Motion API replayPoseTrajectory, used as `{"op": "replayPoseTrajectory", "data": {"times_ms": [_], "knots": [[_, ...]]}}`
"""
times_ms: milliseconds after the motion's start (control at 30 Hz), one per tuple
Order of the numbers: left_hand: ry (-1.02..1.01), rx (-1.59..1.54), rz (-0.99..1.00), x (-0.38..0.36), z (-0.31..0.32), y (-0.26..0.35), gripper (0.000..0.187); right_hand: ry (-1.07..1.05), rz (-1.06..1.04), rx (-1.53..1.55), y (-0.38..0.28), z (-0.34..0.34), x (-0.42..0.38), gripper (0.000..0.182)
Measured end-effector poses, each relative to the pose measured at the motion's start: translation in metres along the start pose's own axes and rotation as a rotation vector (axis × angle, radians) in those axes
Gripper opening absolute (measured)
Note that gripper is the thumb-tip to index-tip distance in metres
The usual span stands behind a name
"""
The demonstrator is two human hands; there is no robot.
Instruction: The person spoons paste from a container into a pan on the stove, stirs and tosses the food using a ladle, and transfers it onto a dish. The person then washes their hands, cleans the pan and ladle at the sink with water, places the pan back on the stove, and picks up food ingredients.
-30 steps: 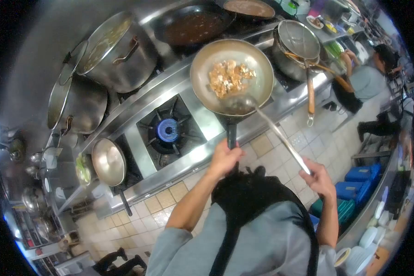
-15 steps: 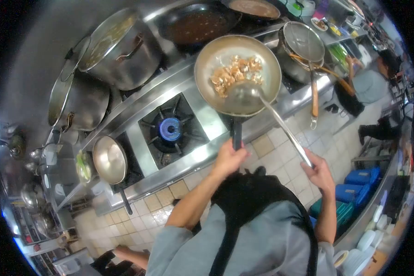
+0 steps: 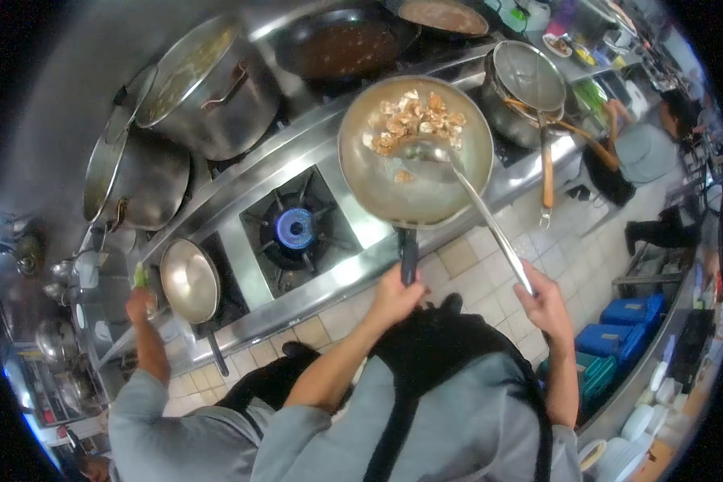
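My left hand (image 3: pixel 400 296) is closed around the black handle of a wide frying pan (image 3: pixel 442 201). Several brown and white chunks of food (image 3: pixel 410 116), perhaps cut mushrooms, lie toward the far side of the pan. In my right hand (image 3: pixel 546 307) is the long metal handle of a ladle (image 3: pixel 490 213). The ladle's bowl is inside the pan, at the near edge of the food, with one loose chunk closer to me.
Left of the pan, a burner (image 3: pixel 296 229) burns with a blue flame. A smaller pan (image 3: pixel 190 281) and large stockpots (image 3: pixel 233 104) stand further left. A strainer (image 3: pixel 530 76) rests on a pot at right. A co-worker's arm (image 3: pixel 149 337) reaches in from the left.
The frying pan has tilted and shifted slightly toward me, and the food sits farther up it. My right hand has moved slightly with the ladle. A co-worker has come in at left.
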State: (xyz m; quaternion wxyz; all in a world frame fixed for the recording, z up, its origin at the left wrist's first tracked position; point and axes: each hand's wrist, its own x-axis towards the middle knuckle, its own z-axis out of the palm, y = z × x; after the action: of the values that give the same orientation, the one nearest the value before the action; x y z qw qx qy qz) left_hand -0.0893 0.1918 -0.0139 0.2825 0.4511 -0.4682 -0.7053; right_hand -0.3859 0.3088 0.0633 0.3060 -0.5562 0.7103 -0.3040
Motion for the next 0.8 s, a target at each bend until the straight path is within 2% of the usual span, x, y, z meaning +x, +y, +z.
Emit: {"op": "replayPoseTrajectory", "data": {"times_ms": [100, 167, 200, 267, 300, 367, 400, 433, 467, 500, 567, 600, 667, 767, 800], "knots": [[-0.014, -0.047, 0.001, -0.005, -0.001, -0.009, 0.01, 0.071, -0.09, 0.0, -0.007, 0.006, -0.004, 0.048], [0.005, 0.057, -0.056, 0.011, -0.002, -0.004, 0.014, -0.071, 0.131, 0.08, -0.017, -0.01, -0.018, 0.048], [0.015, 0.051, -0.05, 0.02, -0.002, 0.002, 0.014, -0.077, 0.12, 0.075, -0.024, -0.019, -0.02, 0.048], [0.027, 0.004, -0.048, 0.032, -0.004, 0.012, 0.012, -0.249, 0.209, 0.055, -0.033, -0.029, -0.022, 0.047], [0.058, 0.0, -0.047, 0.03, -0.002, 0.023, 0.012, -0.274, 0.191, 0.056, -0.029, -0.027, -0.02, 0.047], [0.076, 0.161, -0.072, 0.018, 0.002, 0.047, 0.014, -0.195, 0.317, 0.158, -0.015, -0.02, -0.01, 0.047], [0.072, 0.186, -0.022, 0.01, 0.001, 0.039, 0.015, -0.147, 0.226, 0.095, 0.005, -0.012, -0.005, 0.047], [0.079, 0.213, 0.028, 0.002, 0.004, 0.028, 0.015, -0.055, 0.039, -0.016, 0.017, -0.003, 0.001, 0.046], [0.101, 0.077, 0.111, -0.004, 0.009, 0.005, 0.014, 0.043, -0.158, -0.11, 0.026, 0.005, 0.008, 0.046], [0.118, -0.048, 0.208, -0.005, 0.011, -0.012, 0.013, -0.009, -0.102, -0.094, 0.038, 0.006, 0.009, 0.046], [0.05, 0.075, 0.1, -0.007, 0.004, -0.01, 0.013, -0.119, 0.091, 0.021, 0.021, 0.001, 0.01, 0.047], [0.1, 0.065, 0.104, -0.01, 0.0, 0.002, 0.013, -0.167, 0.235, 0.117, -0.001, -0.003, 0.005, 0.049], [0.068, 0.068, -0.006, -0.007, -0.003, 0.032, 0.013, -0.266, 0.192, 0.081, -0.006, -0.012, 0.0, 0.05], [0.113, -0.029, 0.088, 0.008, -0.007, 0.027, 0.013, -0.318, 0.195, 0.105, 0.006, -0.018, 0.004, 0.053], [0.125, -0.013, 0.043, 0.0, -0.01, 0.045, 0.013, -0.3, 0.237, 0.161, 0.013, -0.018, 0.007, 0.054]]}}
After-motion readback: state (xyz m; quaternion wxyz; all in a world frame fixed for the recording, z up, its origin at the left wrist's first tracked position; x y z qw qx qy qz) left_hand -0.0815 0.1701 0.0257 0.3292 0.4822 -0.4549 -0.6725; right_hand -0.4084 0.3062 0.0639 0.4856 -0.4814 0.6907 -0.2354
